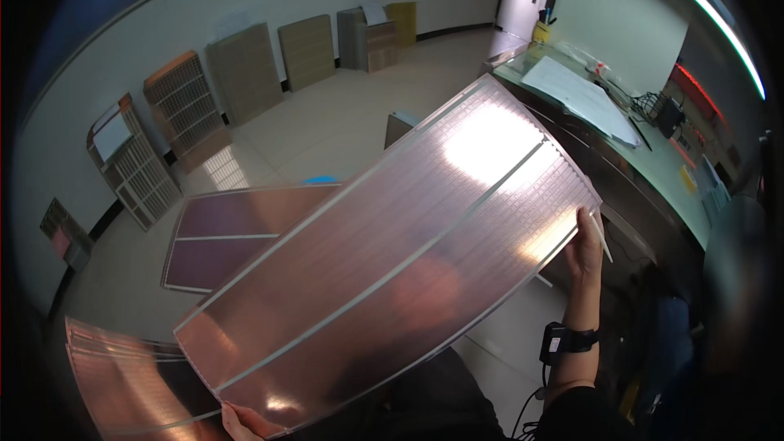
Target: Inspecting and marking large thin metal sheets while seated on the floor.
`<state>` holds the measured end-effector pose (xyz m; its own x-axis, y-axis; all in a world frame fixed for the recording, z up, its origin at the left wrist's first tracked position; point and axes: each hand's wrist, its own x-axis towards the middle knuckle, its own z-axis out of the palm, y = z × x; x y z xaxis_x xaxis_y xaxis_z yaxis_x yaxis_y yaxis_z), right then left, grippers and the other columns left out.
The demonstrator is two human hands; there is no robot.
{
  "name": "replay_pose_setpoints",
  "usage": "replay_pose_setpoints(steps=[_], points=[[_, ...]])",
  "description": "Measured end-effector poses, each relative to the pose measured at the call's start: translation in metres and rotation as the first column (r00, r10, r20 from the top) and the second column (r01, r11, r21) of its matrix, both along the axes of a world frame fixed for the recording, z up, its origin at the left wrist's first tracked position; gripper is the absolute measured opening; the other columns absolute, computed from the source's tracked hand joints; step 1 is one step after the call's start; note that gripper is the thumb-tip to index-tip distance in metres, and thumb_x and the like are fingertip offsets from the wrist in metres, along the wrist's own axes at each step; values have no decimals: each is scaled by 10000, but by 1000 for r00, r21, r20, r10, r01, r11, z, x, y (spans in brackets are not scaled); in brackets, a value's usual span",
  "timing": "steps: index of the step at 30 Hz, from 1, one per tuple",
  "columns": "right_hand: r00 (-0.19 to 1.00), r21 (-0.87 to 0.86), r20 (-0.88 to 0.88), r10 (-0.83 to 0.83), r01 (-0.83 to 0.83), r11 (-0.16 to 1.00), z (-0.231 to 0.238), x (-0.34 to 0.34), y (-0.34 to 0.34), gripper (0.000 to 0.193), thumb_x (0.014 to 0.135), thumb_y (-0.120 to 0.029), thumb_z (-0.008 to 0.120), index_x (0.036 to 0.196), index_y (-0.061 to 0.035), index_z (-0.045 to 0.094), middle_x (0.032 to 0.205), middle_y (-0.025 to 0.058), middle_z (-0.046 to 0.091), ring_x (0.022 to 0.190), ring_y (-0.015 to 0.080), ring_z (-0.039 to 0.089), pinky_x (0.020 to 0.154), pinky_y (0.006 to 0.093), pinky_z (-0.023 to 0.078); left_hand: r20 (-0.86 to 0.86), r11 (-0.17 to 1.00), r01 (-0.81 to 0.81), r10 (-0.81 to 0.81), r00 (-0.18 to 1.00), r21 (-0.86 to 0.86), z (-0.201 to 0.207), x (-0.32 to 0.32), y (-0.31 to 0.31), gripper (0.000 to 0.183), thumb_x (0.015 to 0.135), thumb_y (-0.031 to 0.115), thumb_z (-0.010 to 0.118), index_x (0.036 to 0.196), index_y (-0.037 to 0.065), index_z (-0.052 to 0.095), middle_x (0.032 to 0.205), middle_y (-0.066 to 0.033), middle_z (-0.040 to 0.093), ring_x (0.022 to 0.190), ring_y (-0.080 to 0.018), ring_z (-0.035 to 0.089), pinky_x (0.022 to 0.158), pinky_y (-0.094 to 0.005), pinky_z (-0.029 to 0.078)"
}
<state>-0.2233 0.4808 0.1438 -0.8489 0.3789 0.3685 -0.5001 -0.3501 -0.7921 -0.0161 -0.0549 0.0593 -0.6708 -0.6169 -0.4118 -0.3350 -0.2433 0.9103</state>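
A large thin copper sheet point(343, 278) with fine rows of pattern and pale strips is held tilted in front of me. My left hand point(247, 423) grips its lower left corner, the thumb on top and the other fingers mostly hidden. At the upper right edge my right hand point(585, 247) closes on the sheet, thumb on its face. A thin white pen-like stick point(603, 237) pokes out beside that hand. Bright glare covers the sheet's upper part. Below on the left lie more curved copper sheets point(135, 384), and another copper sheet point(220, 237) shows behind the held one.
Stacks of panels, including a brown one point(243, 73), lean along the wall. To the right stands a green-topped workbench point(678, 180) with white papers point(581, 98), cables and a black adapter point(670, 117). A lit tube point(719, 16) hangs over it.
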Motion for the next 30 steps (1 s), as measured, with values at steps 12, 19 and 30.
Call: replay_pose_setpoints(steps=[12,19,30], points=[[994,50,90,62,-67,997,-5,6,40,474,868,-184,525,1236,75,376,1191,155,500,1072,204,512,930,311,409,-400,983,175,-179,899,-47,-7,-103,2,265,899,241,460,1029,17,517,957,-60,515,897,-139,493,804,-253,391],[854,637,509,-104,-293,713,52,24,83,390,885,-366,483,1002,-11,594,819,12,600,742,54,538,622,199,434,-601,991,91,-131,788,-97,-5,-101,-31,289,902,241,467,1069,8,501,1031,-71,507,954,-145,487,860,-270,377],[989,417,-76,-127,147,897,-3,-12,109,338,933,-267,387,1227,-101,413,1271,62,449,1126,206,453,922,336,372,-571,974,-193,226,789,119,4,-19,-91,265,888,221,448,1007,7,550,905,-63,546,849,-155,495,777,-249,388]])
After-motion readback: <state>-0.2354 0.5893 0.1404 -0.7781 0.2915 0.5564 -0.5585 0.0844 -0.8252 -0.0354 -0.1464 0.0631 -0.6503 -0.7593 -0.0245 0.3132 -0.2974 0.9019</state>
